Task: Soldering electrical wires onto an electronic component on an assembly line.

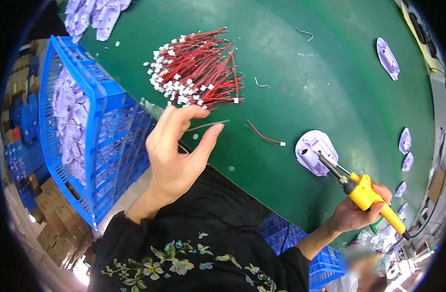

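My right hand [357,211] grips a yellow soldering iron [366,192], its metal tip reaching over a pale purple plastic shell [308,146] on the green table. A small dark round spot shows in the shell near the tip; whether they touch I cannot tell. My left hand [172,148] is raised by the table's near edge, thumb and forefinger spread apart. A thin grey wire [211,124] runs behind its fingers, and whether the hidden fingers touch it I cannot tell. Between the hands lies one red-and-black lead [262,134] with a white connector.
A heap of red leads [198,68] with white connectors lies beyond my left hand. At left stands a blue crate [94,112] of purple parts. More purple shells [106,19] lie far left, others [388,58] along the right. Wire scraps [263,83] dot the table [281,107].
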Tool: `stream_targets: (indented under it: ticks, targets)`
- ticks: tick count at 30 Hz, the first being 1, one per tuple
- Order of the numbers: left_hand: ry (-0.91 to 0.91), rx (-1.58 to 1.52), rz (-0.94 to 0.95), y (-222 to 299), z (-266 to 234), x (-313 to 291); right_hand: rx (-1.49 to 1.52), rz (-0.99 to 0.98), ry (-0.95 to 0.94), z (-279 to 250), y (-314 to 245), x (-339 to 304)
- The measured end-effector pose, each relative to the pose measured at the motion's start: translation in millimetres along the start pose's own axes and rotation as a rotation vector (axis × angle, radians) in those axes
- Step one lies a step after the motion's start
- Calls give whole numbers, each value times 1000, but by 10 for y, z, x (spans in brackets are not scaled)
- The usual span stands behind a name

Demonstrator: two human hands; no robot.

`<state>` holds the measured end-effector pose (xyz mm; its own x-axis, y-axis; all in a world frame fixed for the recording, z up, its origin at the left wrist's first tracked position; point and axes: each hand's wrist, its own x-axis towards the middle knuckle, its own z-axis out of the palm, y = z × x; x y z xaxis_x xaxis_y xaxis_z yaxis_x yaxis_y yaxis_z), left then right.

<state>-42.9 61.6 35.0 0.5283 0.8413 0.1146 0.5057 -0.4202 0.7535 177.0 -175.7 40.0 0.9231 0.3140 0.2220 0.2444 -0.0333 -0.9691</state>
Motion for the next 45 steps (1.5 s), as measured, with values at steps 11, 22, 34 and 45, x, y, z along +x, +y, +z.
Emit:
stream_targets:
  ticks: [11, 22, 34, 45]
  targets:
    - [36, 161, 87, -43, 85, 156, -1, -55, -181, 303, -103, -83]
    - [-145, -124, 285, 66, 112, 15, -67, -141, -119, 506, -106, -84]
    - [-453, -235, 132, 71, 152, -95, -76, -123, -66, 460, -82, -61]
    - [-439, -196, 127, 38, 99, -88, -70, -145, -123, 579, -95, -75]
